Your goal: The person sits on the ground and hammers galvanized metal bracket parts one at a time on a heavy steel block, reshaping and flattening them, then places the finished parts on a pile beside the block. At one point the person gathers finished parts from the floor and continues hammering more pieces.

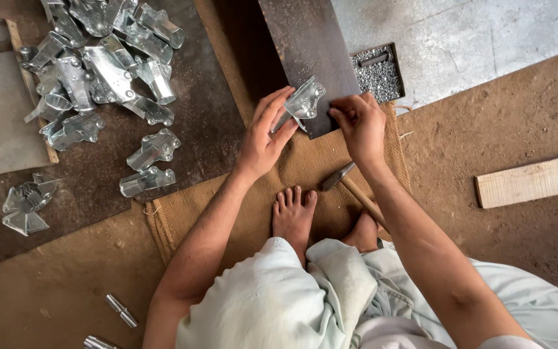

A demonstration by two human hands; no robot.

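My left hand (pixel 263 136) holds a shiny bent-metal bracket (pixel 303 103) against the near end of a dark steel plate (pixel 308 45). My right hand (pixel 358 126) pinches at the bracket's right side with thumb and fingertips closed on something too small to make out. A hammer (pixel 343 181) lies on the burlap mat (pixel 305 168) just below my right wrist, near my bare feet (pixel 292 216).
A heap of similar metal brackets (pixel 98 64) lies at upper left on a dark sheet, with two more (pixel 153 161) nearer. A small tray of rivets (pixel 377 74) sits by the plate. A wooden plank (pixel 531 181) lies right. Short metal pins (pixel 121 310) rest on the dirt floor.
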